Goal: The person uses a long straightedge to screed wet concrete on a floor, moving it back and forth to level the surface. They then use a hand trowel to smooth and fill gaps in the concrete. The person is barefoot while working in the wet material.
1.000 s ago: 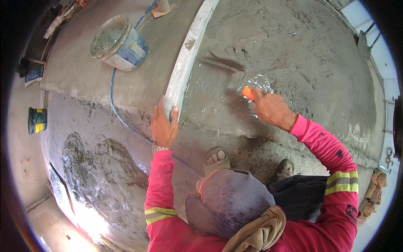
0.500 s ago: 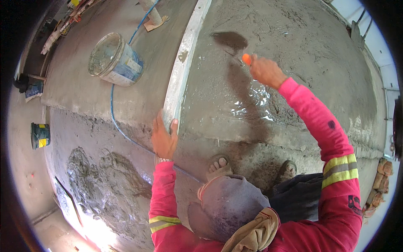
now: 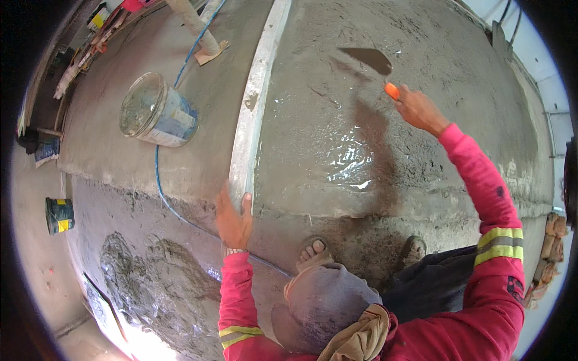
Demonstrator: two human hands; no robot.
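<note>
My left hand (image 3: 233, 219) grips the near end of a long pale straightedge (image 3: 260, 84) that runs away from me across the wet grey screed (image 3: 313, 138). In my right hand (image 3: 419, 109) is a trowel, its orange handle (image 3: 392, 91) held in closed fingers and its pointed blade (image 3: 368, 59) out over the screed at the far right of the straightedge. Watery, glistening patches lie on the surface nearer me. My sandalled feet show at a lower step, below a grey cap in the foreground.
Left of the straightedge stand a dirty bucket (image 3: 158, 113) and an upright post (image 3: 198, 30), with a blue hose (image 3: 158, 177) crossing the floor. A dark green pail (image 3: 59, 215), a heap of wet mortar (image 3: 150, 283) and stacked blocks (image 3: 548, 253) lie around the edges.
My right hand and trowel have moved forward, then rightward across the screed. My left hand stays at the straightedge's near end. The whole view has shifted, so surroundings appear lower in the picture.
</note>
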